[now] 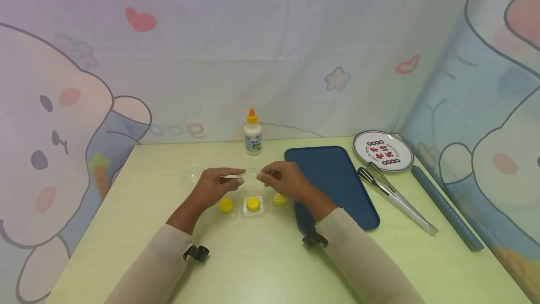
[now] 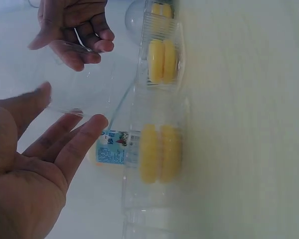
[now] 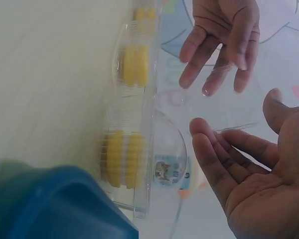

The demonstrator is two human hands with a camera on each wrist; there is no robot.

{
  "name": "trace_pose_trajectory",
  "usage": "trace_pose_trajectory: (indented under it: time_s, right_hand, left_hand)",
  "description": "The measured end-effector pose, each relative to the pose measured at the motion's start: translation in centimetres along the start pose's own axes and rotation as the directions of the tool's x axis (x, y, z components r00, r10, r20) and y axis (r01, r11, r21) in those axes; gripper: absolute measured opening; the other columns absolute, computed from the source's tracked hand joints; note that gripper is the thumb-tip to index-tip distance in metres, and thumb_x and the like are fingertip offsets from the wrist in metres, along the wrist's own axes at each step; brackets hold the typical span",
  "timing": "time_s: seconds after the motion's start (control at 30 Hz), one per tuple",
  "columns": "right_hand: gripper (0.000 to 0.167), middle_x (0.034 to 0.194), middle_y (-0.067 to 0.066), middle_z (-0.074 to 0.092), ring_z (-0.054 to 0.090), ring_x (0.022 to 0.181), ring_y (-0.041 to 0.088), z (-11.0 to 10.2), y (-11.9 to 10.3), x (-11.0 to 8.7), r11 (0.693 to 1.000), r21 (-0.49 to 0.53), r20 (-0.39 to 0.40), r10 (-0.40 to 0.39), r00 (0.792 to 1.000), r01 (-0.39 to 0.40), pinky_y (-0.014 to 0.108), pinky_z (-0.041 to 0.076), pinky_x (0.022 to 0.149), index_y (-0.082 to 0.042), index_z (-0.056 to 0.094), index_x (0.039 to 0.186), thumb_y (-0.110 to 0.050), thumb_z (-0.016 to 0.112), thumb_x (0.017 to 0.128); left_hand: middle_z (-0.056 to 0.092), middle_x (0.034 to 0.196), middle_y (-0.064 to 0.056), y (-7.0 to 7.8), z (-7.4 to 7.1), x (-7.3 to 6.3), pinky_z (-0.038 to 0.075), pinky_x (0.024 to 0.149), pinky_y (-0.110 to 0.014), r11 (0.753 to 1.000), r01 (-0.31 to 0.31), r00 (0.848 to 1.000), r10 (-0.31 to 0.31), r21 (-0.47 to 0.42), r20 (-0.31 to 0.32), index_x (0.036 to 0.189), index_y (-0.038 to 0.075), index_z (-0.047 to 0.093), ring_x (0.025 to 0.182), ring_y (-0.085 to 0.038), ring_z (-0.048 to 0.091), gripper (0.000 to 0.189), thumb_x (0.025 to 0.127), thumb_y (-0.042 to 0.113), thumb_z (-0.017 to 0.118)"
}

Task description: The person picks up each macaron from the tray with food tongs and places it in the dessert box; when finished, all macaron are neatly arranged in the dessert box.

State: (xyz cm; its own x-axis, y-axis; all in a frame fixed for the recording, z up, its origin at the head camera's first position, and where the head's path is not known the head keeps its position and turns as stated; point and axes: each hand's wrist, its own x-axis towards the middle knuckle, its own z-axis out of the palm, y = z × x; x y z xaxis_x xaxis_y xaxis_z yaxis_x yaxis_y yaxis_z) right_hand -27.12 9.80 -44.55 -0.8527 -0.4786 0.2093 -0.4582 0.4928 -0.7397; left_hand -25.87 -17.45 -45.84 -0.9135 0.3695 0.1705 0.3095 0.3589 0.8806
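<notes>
Above the macarons, left hand and right hand narrowly pinch a clear lid; light grip might drop it.

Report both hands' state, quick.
Left hand: holding one side of the clear plastic piece.
Right hand: holding its opposite side.

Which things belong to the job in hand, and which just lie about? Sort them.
Likely in the job: left hand, right hand, held clear cover, yellow macarons, clear containers.
Apparently just lying about: white bottle, blue tray, plate, metal utensil, blue bar.
</notes>
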Motion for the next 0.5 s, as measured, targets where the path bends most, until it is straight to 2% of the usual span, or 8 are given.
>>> trace_pose_trajectory:
  time_s: [0.1, 0.27, 0.37, 0.5]
  right_hand:
    - [0.032, 0.109, 0.007, 0.083, 0.081, 0.096, 0.026, 0.1, 0.0, -0.2, 1.000, -0.015, 0.006, 0.015, 1.000, -0.015, 0.041, 0.065, 0.092, -0.007, 0.080, 0.124, -0.034, 0.071, 0.108]
    - [0.040, 0.120, 0.009, 0.080, 0.079, 0.105, 0.023, 0.1, 0.1, -0.5, 0.999, -0.012, 0.027, 0.039, 0.999, -0.039, 0.042, 0.065, 0.096, -0.003, 0.077, 0.129, -0.034, 0.077, 0.104]
    - [0.044, 0.126, 0.014, 0.077, 0.079, 0.110, 0.027, 0.1, 0.0, -0.8, 0.998, 0.034, 0.055, 0.043, 0.998, -0.045, 0.042, 0.066, 0.097, -0.001, 0.075, 0.131, -0.031, 0.081, 0.101]
    - [0.047, 0.127, 0.015, 0.078, 0.080, 0.109, 0.027, -0.1, -0.4, -1.1, 0.993, 0.092, 0.103, 0.066, 0.993, -0.075, 0.039, 0.067, 0.093, -0.003, 0.074, 0.133, -0.029, 0.087, 0.096]
  left_hand:
    - [0.070, 0.146, -0.022, 0.0, 0.0, -0.4, 0.063, 0.104, -0.052, 1.000, -0.001, 1.000, 0.001, 0.002, 0.019, 0.140, 0.010, 0.075, 0.115, -0.044, 0.079, 0.037, 0.105, 0.023, 0.076]
    - [0.072, 0.143, -0.021, 0.1, -0.1, -0.9, 0.064, 0.102, -0.051, 1.000, -0.021, 0.999, 0.021, 0.008, 0.025, 0.137, 0.004, 0.076, 0.117, -0.042, 0.079, 0.037, 0.104, 0.021, 0.077]
    - [0.072, 0.144, -0.019, 0.2, -0.1, -1.3, 0.064, 0.103, -0.049, 1.000, -0.011, 1.000, 0.010, 0.022, 0.029, 0.136, 0.004, 0.076, 0.125, -0.041, 0.076, 0.038, 0.101, 0.019, 0.080]
    - [0.066, 0.152, -0.020, 0.3, -0.1, -1.7, 0.063, 0.105, -0.048, 1.000, 0.004, 0.998, -0.004, 0.002, 0.069, 0.140, 0.002, 0.072, 0.139, -0.045, 0.066, 0.045, 0.098, 0.013, 0.082]
